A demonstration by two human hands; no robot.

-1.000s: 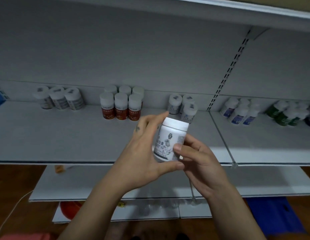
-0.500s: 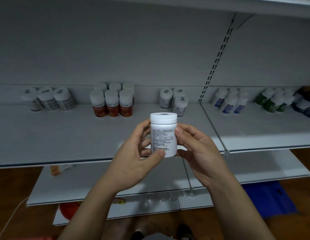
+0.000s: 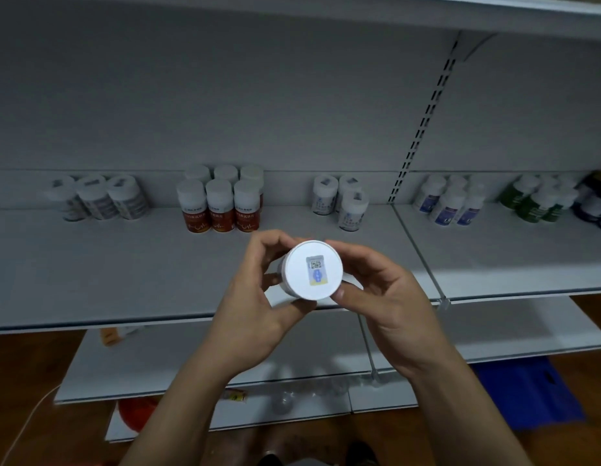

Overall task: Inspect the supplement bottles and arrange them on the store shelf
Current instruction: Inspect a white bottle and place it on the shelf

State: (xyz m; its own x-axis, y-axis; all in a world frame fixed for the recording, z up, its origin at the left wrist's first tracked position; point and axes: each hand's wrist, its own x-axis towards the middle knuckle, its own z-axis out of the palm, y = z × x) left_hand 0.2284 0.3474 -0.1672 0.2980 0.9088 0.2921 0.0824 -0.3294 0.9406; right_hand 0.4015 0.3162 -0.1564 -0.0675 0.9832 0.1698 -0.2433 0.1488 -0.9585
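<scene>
A: Hands?
B: Left hand (image 3: 255, 297) and right hand (image 3: 383, 297) both curl round one white bottle (image 3: 292, 280), held between them above the shelf (image 3: 124, 270). Its cap faces the camera and carries a small code sticker (image 3: 316, 271).
A: Beyond the hands?
B: Just past the left fingers stand six red-labelled bottles (image 3: 220, 205). Past the right fingers are three white bottles (image 3: 342, 201). Farther right are blue-labelled bottles (image 3: 450, 203), then green bottles (image 3: 534, 201).
</scene>
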